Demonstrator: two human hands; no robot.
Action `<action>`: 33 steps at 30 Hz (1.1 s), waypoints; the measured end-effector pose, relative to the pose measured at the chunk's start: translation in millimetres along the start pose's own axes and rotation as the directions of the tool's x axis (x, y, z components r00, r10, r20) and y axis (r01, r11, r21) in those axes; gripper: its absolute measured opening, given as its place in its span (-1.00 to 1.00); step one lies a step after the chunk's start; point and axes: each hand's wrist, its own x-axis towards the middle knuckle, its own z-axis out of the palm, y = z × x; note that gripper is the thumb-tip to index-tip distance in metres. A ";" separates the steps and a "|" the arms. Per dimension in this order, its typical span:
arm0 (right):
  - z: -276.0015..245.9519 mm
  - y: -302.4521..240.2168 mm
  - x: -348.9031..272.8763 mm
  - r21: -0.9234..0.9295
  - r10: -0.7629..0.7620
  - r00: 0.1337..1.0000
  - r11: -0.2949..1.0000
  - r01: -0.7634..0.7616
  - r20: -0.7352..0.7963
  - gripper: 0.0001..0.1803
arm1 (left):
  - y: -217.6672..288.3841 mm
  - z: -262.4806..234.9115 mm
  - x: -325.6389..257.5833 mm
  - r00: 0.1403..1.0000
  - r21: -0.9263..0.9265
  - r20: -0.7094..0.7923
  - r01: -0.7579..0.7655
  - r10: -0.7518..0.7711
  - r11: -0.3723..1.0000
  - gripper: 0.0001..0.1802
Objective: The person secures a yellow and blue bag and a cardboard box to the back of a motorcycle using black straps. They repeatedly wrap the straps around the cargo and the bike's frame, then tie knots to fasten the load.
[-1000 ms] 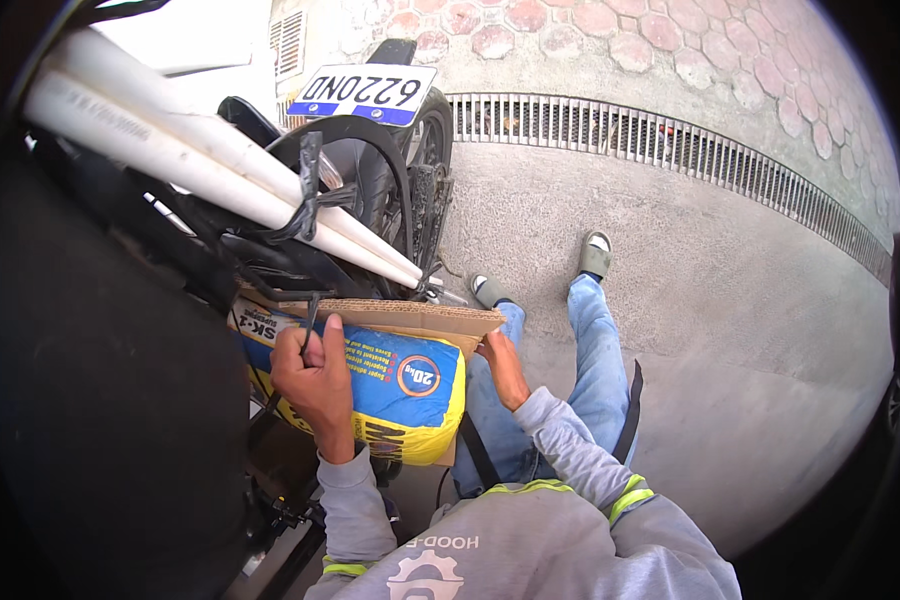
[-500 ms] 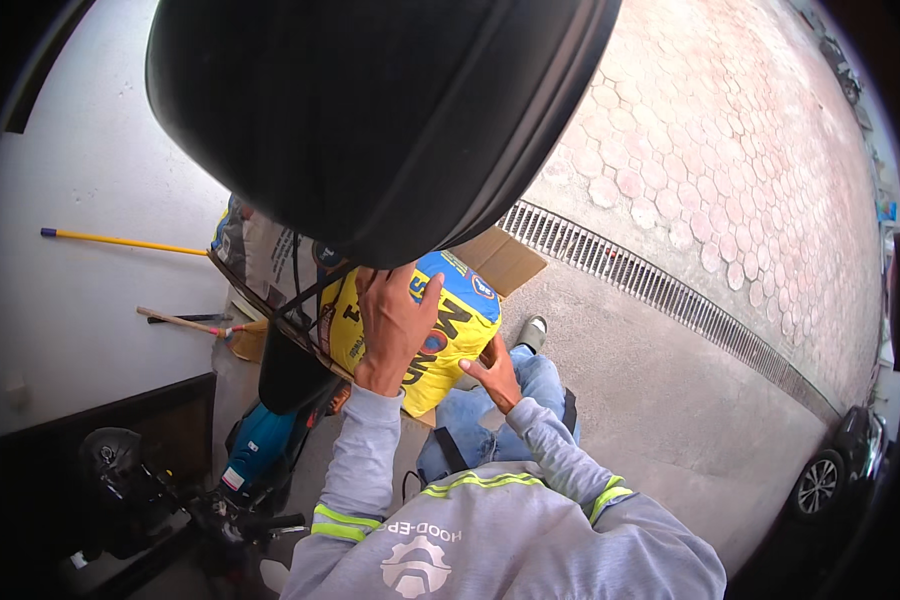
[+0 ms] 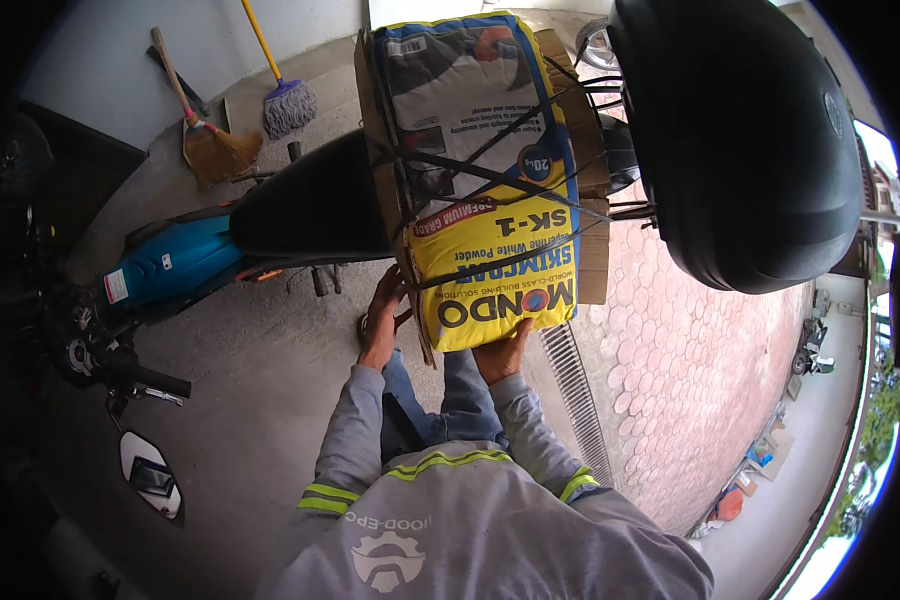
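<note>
A yellow, blue and grey sack of skim coat powder (image 3: 495, 225) lies across the rear of a motorcycle's black seat (image 3: 315, 200). Cardboard (image 3: 592, 255) sticks out from beneath the sack, and black elastic cords (image 3: 490, 172) cross over it. My left hand (image 3: 382, 315) presses its fingers to the sack's near left edge, by the cardboard. At the near end my right hand (image 3: 505, 355) grips the bottom edge, thumb up on the front face and the other fingers hidden underneath.
A big black top box (image 3: 760, 140) sits right of the sack. The motorcycle's teal body (image 3: 185, 255) and mirror (image 3: 152, 478) are at left. A broom (image 3: 215, 150) and a mop (image 3: 290, 108) lean by the wall. A drain grate (image 3: 580, 405) crosses the floor.
My view has swung, so the top box now sits at right and the whole sack shows. My left hand has left the sack's top face for its left edge; my right hand stays at the near end.
</note>
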 end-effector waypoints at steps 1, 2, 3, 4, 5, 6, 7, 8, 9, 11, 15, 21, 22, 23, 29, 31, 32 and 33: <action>-1.2 -0.9 1.7 -0.013 0.006 0.999 1.000 -0.007 -0.041 -0.04 | -10.6 1.3 2.5 0.998 -0.005 -0.047 0.035 -0.036 0.999 -0.36; -4.2 -2.6 2.0 -0.058 0.018 0.999 0.998 -0.021 -0.044 0.00 | -18.9 1.9 10.0 0.998 -0.052 -0.045 0.043 -0.045 0.998 -0.37; -7.6 -4.6 3.9 -0.055 0.048 0.999 0.997 -0.047 0.017 0.03 | -24.7 -0.4 19.7 0.996 -0.088 -0.052 0.063 -0.067 0.994 -0.39; -12.0 -6.8 4.3 -0.067 0.070 0.997 0.995 -0.069 0.012 0.05 | -30.2 -3.4 29.0 0.990 -0.119 -0.069 0.111 -0.120 0.987 -0.40; -16.2 -9.1 5.5 -0.063 0.090 0.996 0.994 -0.088 0.029 0.07 | -34.2 -8.2 39.5 0.999 -0.112 -0.025 0.041 -0.044 0.993 -0.42; -20.0 -10.9 5.9 -0.110 0.091 0.994 0.990 -0.084 0.056 0.10 | -36.5 -12.2 51.1 1.000 -0.100 0.009 -0.010 0.011 0.995 -0.43; -23.4 -13.1 4.6 -0.131 0.094 0.988 0.988 -0.077 0.124 0.04 | -40.0 -14.8 58.7 0.997 0.024 0.009 -0.072 0.072 0.997 -0.46; -25.7 -14.1 5.4 -0.076 0.136 0.981 0.989 -0.126 0.141 0.00 | -41.8 -18.2 65.3 0.991 0.151 0.009 -0.133 0.133 0.980 -0.48; -27.7 -17.2 5.0 -0.021 0.163 0.973 0.987 -0.162 0.161 -0.04 | -44.8 -17.1 70.5 0.981 0.273 0.008 -0.189 0.194 0.943 -0.50; -29.0 -17.3 3.4 -0.066 0.144 0.986 0.988 -0.139 0.081 -0.18 | -47.6 -16.7 76.7 0.933 0.567 0.147 -0.353 0.329 0.744 -0.52; -26.3 -19.3 3.7 -0.479 0.105 0.990 0.876 -0.049 0.091 0.02 | -56.9 -7.2 80.1 0.923 0.128 0.154 -0.373 0.353 0.919 -0.57; -24.8 -16.7 3.7 -0.582 0.029 0.998 0.813 0.008 0.053 0.10 | -90.2 -15.3 88.4 0.843 0.003 0.102 -0.531 0.528 0.847 -0.60; -24.4 -16.0 5.5 -0.577 0.005 0.999 0.817 0.018 0.037 0.09 | -95.0 -18.7 87.2 0.896 -0.042 0.057 -0.439 0.441 0.898 -0.61; -23.8 -15.7 4.2 -0.602 0.005 0.999 0.798 0.016 0.032 0.06 | -98.3 -20.0 85.6 0.934 -0.225 0.014 -0.346 0.358 0.911 -0.63; -14.3 -16.1 0.3 -0.156 0.078 0.997 0.985 -0.077 0.001 0.06 | -45.0 -43.7 40.8 0.990 -0.288 -0.016 -0.142 0.143 0.947 -0.68; -10.1 -16.0 0.5 -0.089 0.082 0.996 0.993 -0.080 0.018 0.04 | -8.6 -51.7 31.5 0.978 -0.011 -0.019 -0.207 0.206 0.978 -0.67; -8.2 -15.7 0.5 -0.091 0.080 0.996 0.993 -0.076 0.039 0.01 | 6.3 -56.5 27.7 0.957 0.065 0.042 -0.290 0.287 0.955 -0.67; -6.6 -15.3 0.7 -0.097 0.076 0.997 0.992 -0.075 0.009 -0.01 | 17.1 -61.0 24.5 0.980 0.185 -0.009 -0.191 0.196 0.964 -0.68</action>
